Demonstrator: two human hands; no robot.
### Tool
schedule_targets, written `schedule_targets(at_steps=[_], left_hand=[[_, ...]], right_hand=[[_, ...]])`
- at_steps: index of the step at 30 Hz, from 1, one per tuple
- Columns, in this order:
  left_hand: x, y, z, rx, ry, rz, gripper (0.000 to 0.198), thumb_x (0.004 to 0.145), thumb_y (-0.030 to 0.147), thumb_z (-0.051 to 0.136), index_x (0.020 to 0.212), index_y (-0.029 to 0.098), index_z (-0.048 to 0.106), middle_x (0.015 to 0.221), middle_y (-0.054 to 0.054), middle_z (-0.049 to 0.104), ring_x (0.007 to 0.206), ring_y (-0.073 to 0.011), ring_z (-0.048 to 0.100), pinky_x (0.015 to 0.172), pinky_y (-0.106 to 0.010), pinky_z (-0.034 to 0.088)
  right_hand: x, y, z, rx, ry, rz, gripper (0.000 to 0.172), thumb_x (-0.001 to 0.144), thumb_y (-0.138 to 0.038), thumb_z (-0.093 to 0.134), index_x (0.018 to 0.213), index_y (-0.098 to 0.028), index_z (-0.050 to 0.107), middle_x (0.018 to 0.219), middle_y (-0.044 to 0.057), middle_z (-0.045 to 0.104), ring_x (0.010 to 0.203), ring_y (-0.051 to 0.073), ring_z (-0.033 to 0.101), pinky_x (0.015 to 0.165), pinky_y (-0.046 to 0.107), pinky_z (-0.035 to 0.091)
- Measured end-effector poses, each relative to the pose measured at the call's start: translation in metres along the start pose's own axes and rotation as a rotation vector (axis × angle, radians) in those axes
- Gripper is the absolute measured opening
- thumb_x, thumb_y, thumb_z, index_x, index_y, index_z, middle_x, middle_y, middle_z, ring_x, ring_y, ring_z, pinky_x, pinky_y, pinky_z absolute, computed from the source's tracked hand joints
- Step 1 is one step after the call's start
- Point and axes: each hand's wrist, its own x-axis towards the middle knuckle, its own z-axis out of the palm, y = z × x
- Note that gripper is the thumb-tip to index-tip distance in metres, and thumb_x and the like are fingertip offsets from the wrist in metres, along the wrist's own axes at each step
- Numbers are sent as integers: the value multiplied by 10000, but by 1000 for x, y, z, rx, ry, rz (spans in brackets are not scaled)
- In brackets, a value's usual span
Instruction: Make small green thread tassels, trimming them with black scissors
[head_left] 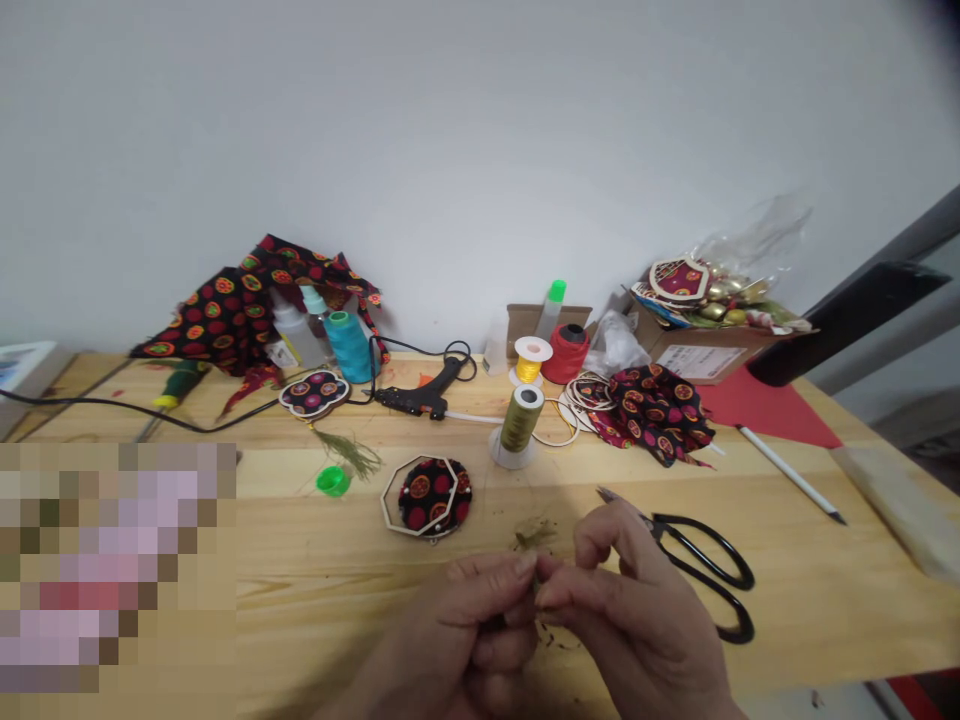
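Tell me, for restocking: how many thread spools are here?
4: teal spool beside the bottles at left, yellow spool and red spool side by side at the back, olive spool in front of them. Others may be hidden.

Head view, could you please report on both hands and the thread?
Left hand and right hand pinching olive thread tuft together. Scissors lie just beyond right hand.

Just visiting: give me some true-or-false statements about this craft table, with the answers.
1. The left hand and right hand pinch a tuft of olive thread between them. True.
2. The black scissors lie left of the hands. False: they lie right of the right hand.
3. The olive spool stands upright. True.
4. The glue gun is held in a hand. False: it lies on the table, left of the spool.
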Motion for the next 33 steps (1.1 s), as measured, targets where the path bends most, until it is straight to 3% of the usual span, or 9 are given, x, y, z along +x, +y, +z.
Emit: schedule_targets(at_steps=[6,9,12,19,24,29,33], left_hand=[[5,-2,-1,82,121,121,133,698,220,766,711,109,693,471,89,364,401,-16,194,376,-154,109],[8,0,-5,127,126,155,154,697,240,770,717,111,690,551,42,527,381,6,214,374,-153,109],[10,2,-9,165,182,178,162,704,248,763,760,112,694,644,7,608,381,15,242,378,-147,104],[12,5,-11,226,257,242,184,689,270,768,778,117,718,589,37,565,408,-1,272,393,-149,115],[15,5,-12,336,338,345,170,731,285,732,779,122,734,625,5,610,546,-59,454,489,-156,304],[16,5,-12,276,260,380,147,739,269,722,774,126,729,605,3,619,589,-108,553,615,-229,424],[16,5,-9,181,210,345,155,703,255,755,772,121,722,591,15,588,515,-97,539,546,-236,425]], right_hand=[[-16,11,0,56,-168,44,140,786,-136,666,789,-271,702,741,-12,489,690,124,524,582,219,454],[-27,19,7,147,-249,215,78,741,-246,738,720,-251,663,770,-12,525,706,137,562,550,215,479],[-38,27,15,268,-378,365,197,699,-368,766,684,-230,626,798,-5,545,689,134,568,514,203,477],[-43,35,20,334,-566,263,310,830,-498,591,715,-223,677,754,8,587,721,136,550,654,240,463],[-48,40,21,329,-739,239,301,884,-471,526,782,-242,693,747,-2,625,758,139,556,642,222,453],[-54,43,23,315,-815,179,272,895,-450,513,859,-249,691,833,-13,635,749,120,584,635,204,470],[-55,49,31,325,-853,104,268,942,-343,448,882,-289,704,762,-41,623,766,118,587,771,227,473]])
